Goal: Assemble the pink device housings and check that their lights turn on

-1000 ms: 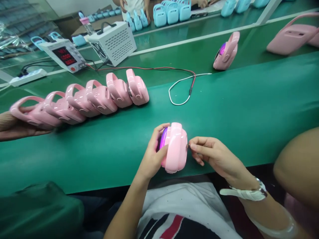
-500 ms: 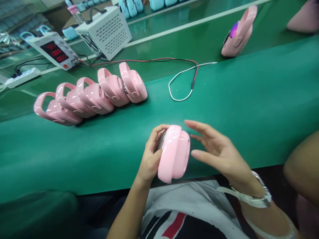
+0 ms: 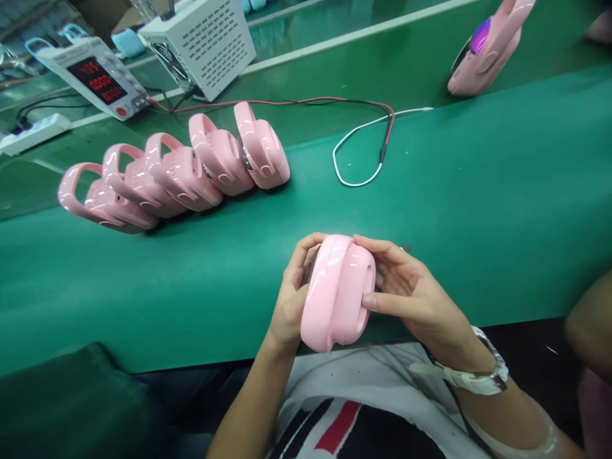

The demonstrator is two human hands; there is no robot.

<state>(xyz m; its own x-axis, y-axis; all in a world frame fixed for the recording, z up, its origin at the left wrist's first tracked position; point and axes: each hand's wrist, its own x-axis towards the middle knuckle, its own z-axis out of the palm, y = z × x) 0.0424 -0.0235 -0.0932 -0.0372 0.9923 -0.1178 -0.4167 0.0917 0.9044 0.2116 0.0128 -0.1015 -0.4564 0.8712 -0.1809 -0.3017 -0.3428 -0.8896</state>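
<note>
My left hand [image 3: 291,299] and right hand [image 3: 411,293] both grasp one pink casing [image 3: 337,293] over the counter's [image 3: 478,210] near edge, unfinished, while five more casings [image 3: 176,169] wait far left.

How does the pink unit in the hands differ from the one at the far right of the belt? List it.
The held pink unit is gripped by the left hand and right hand, showing no light; the far pink unit stands alone, untouched, glowing purple. Both are glossy pink.
</note>
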